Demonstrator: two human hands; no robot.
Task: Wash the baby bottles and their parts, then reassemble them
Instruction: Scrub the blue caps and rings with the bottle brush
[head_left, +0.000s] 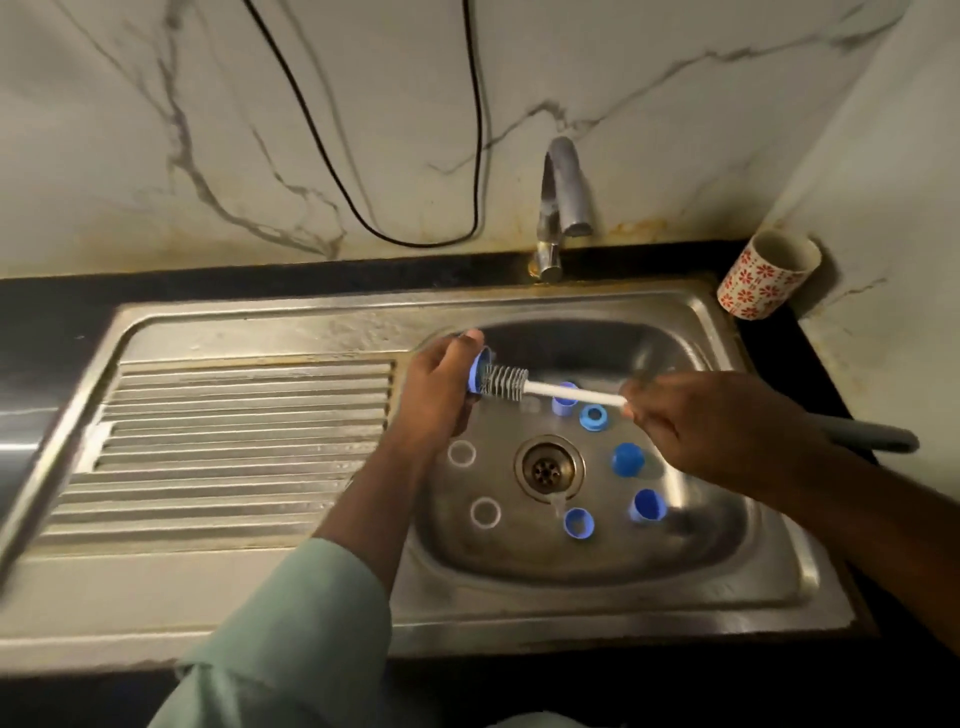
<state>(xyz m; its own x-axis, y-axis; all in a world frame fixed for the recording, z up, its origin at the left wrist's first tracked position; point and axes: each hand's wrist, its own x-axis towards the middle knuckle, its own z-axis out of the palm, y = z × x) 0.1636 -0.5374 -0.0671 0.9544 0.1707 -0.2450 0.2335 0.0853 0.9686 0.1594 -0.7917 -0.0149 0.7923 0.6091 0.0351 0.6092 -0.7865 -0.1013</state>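
Over the steel sink (769, 587), my left hand (441, 389) grips a blue bottle part (479, 370) with its opening facing right. My right hand (711, 426) holds the white handle of a bottle brush (566, 392); its grey bristles poke into that blue part. On the basin floor lie several blue caps and collars (627, 459) around the drain (549, 466). Two clear rings (462, 453) (485, 512) lie left of the drain. A clear teat (557, 503) lies just below the drain.
A metal tap (563, 192) stands behind the basin, not running. The ribbed draining board (234, 447) stretches to the left. A red-flowered cup (769, 275) leans in the back right corner. A dark grey handle (872, 436) lies on the right counter. A black cable hangs on the marble wall.
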